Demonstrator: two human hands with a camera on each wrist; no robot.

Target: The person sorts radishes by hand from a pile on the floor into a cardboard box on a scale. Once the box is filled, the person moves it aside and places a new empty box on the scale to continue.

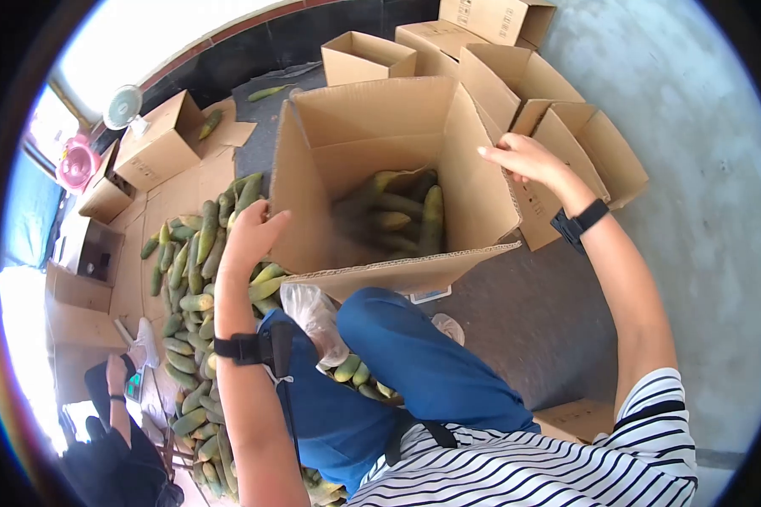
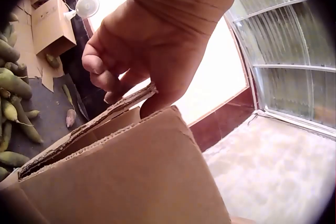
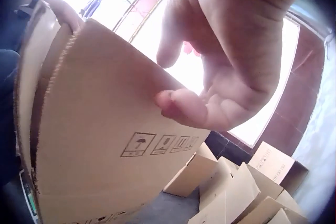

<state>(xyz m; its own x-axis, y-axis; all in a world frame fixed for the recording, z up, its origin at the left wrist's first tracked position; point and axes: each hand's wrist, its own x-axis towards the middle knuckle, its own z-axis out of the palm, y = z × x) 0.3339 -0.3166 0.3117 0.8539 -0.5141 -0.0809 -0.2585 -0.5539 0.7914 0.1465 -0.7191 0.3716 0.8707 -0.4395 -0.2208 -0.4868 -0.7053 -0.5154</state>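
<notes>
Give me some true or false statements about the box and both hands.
The box holds cucumbers. True.
The left hand is off the box. False: it grips the left flap.
A pile of cucumbers lies left of the box. True.
The right hand holds a cucumber. False: it holds nothing and is open by the right flap.

A tall open cardboard box [image 1: 372, 127] with cucumbers [image 1: 397, 211] at its bottom stands before the person's knees, the left hand [image 1: 249, 237] holding its left flap, the right hand [image 1: 524, 160] touching its right flap, beside a floor pile of cucumbers [image 1: 186, 287]
</notes>
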